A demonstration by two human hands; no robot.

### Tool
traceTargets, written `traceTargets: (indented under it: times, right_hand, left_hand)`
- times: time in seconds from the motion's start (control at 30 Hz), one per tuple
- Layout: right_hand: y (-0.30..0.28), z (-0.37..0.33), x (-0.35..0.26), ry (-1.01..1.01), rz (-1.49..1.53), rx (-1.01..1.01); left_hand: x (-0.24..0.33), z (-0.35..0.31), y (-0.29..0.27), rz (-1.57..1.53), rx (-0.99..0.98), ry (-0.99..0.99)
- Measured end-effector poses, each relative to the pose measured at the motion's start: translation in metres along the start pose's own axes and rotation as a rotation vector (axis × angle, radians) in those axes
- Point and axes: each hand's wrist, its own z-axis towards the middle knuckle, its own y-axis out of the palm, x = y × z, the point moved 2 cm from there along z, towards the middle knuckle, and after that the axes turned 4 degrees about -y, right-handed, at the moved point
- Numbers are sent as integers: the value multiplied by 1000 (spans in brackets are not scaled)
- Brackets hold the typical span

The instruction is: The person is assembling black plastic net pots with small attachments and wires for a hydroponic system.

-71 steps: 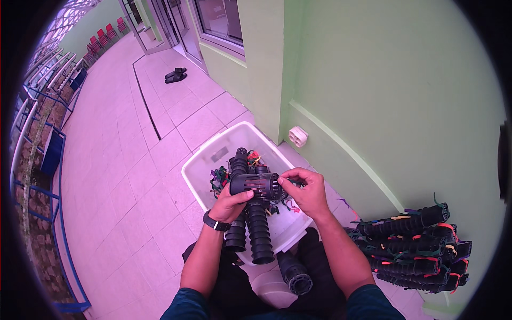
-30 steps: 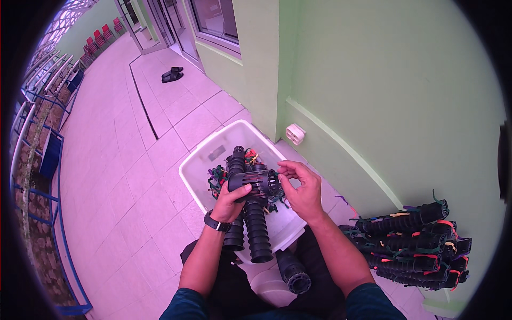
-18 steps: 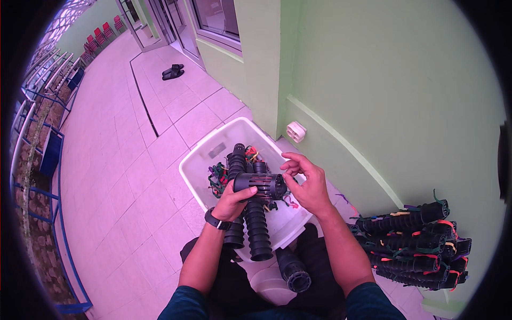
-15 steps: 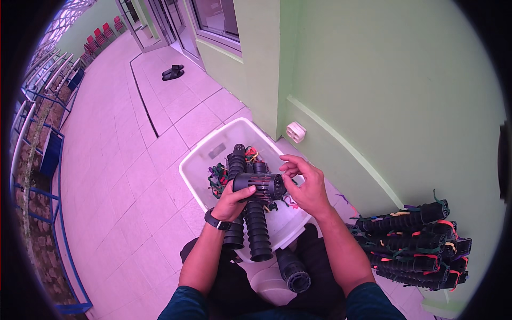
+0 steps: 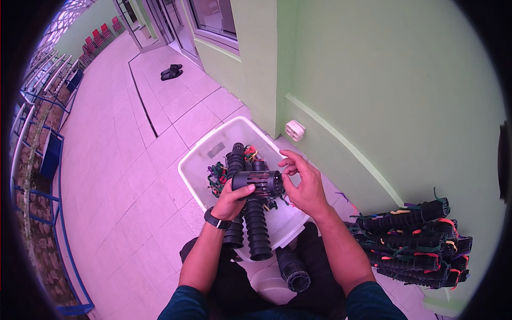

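Note:
My left hand (image 5: 230, 201) is wrapped round a black slotted plastic tube (image 5: 255, 181), holding it sideways over a white plastic bin (image 5: 188, 185). At the tube's right end, which has holes in it, my right hand (image 5: 305, 188) is closed with thumb and fingertips bent together. Whatever is between those fingertips is too small to make out. Beneath the held tube, black ridged tubes (image 5: 258, 233) lie across the bin. Thin coloured strips (image 5: 216, 180), green, red and purple, are bunched inside it. Another black tube (image 5: 293, 272) rests between my legs.
On my right, a stack of black ridged tubes (image 5: 405, 242) with coloured strips lies against the green wall (image 5: 384, 96). A white socket block (image 5: 295, 130) sits low on that wall. Black slippers (image 5: 172, 72) are farther off on the tiles. Blue-framed railing (image 5: 60, 176) runs along the left.
The held tube has turned slightly in my left hand, so its slots show more. My right hand stays by the tube's end, with only a slight shift.

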Motion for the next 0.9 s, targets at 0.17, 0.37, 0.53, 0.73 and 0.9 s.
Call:
traceTargets:
  times: [0.17,0.37,0.53,0.73,0.9]
  right_hand:
    - [-5,2,-2,-42,-39,-41]
    - [-5,1,-1,-31,-71,-85]
    - [3,-3,-2,-83,-189,-94]
    - [2,-1,-6,-58,-68,-136]
    - [0,2,3,32,54,-157]
  left_hand:
    - [-2,0,-3,69,3,-8]
    - [-4,-1,1,98,-24,7]
    - [-4,-2,-2,76,-5,-3]
    - [-1,-6,-3,33,-76,-87]
    - [2,-8,-4,-23,-129,-92]
